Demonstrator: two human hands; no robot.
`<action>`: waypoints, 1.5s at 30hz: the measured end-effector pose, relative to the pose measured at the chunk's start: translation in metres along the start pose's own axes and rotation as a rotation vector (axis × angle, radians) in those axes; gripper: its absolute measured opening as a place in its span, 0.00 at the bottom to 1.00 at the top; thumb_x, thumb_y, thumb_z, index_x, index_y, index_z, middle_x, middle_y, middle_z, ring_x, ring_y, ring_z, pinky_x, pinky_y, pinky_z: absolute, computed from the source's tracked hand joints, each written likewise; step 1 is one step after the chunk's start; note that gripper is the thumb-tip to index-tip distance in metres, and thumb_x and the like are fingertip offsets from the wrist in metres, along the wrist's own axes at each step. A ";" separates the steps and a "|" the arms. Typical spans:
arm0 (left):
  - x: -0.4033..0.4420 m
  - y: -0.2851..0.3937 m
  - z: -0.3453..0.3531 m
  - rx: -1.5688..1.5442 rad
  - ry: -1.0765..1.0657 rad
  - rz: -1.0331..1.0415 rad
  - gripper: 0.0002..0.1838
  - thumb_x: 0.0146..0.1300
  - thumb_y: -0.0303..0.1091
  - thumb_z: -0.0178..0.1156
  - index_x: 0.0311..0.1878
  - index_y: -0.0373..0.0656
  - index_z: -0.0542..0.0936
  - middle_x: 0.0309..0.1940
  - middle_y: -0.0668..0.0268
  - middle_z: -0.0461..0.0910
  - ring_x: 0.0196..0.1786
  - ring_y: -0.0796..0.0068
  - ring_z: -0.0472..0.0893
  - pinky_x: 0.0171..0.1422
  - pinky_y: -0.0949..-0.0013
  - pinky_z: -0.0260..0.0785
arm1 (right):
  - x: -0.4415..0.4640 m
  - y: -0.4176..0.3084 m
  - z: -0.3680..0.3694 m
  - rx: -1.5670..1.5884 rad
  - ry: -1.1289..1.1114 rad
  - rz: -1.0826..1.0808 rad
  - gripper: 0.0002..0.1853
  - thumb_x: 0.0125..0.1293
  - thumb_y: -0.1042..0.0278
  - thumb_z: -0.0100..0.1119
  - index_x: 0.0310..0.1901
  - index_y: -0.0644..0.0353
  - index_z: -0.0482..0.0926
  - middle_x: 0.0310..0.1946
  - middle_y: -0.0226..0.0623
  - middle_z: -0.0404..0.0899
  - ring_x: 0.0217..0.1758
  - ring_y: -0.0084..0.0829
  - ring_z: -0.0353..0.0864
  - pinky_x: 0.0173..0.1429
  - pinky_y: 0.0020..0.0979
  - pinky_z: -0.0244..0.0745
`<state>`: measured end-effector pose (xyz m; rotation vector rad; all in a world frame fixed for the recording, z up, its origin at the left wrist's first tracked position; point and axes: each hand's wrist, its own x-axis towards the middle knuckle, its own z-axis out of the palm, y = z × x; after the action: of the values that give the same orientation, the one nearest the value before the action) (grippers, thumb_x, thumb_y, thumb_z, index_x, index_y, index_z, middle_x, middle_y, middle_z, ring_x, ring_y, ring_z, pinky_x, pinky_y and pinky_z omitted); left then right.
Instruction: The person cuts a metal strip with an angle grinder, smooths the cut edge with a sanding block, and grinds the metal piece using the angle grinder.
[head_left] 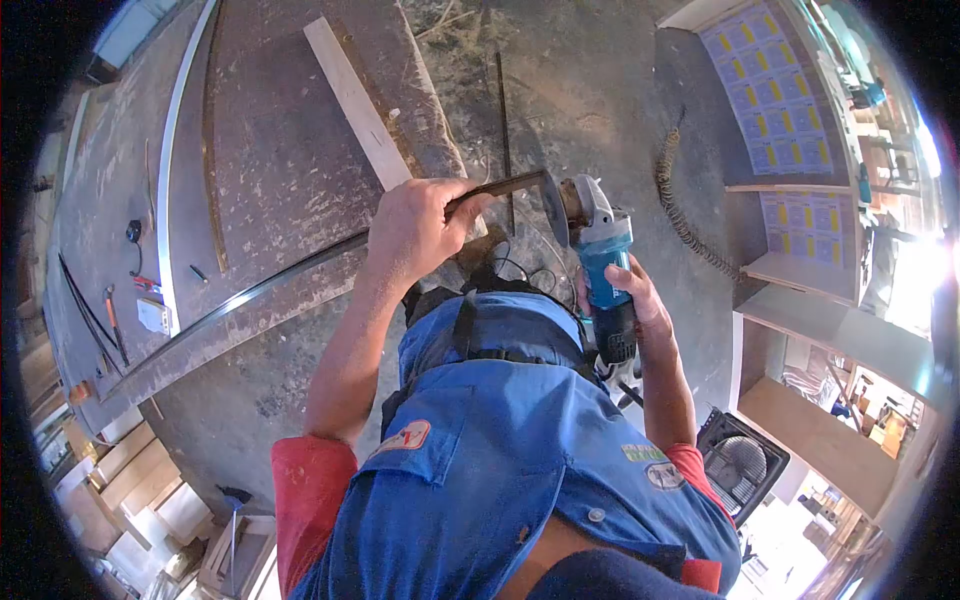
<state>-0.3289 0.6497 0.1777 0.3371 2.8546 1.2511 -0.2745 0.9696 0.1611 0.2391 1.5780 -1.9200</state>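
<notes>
My left hand [420, 225] is closed around a long, thin metal strip [290, 272], with the thumb pressed along its near side. The strip runs back over the workbench [270, 130] to the lower left, and its short end sticks out past my fingers to the right. My right hand [640, 292] grips a teal and black angle grinder [603, 262] by its body. The grinder's disc [555, 208] stands edge-up at the strip's end; whether they touch I cannot tell.
A pale wooden board [358, 105] lies on the bench beyond my left hand. Farther left are a tape measure [134, 231] and a screwdriver [112, 310]. A coiled hose [670, 190] lies on the floor at right, near wooden cabinets [800, 265]. A fan [738, 465] stands behind my right elbow.
</notes>
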 end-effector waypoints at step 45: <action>0.004 0.012 -0.011 -0.012 0.036 0.020 0.17 0.68 0.46 0.69 0.46 0.41 0.90 0.35 0.55 0.89 0.34 0.55 0.89 0.38 0.58 0.79 | -0.002 -0.014 0.010 0.066 -0.001 -0.038 0.39 0.56 0.38 0.72 0.54 0.67 0.74 0.32 0.41 0.81 0.29 0.32 0.82 0.33 0.33 0.77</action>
<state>-0.3319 0.6504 0.1949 0.3468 2.8789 1.2903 -0.2785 0.9624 0.1767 0.2373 1.5300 -2.0034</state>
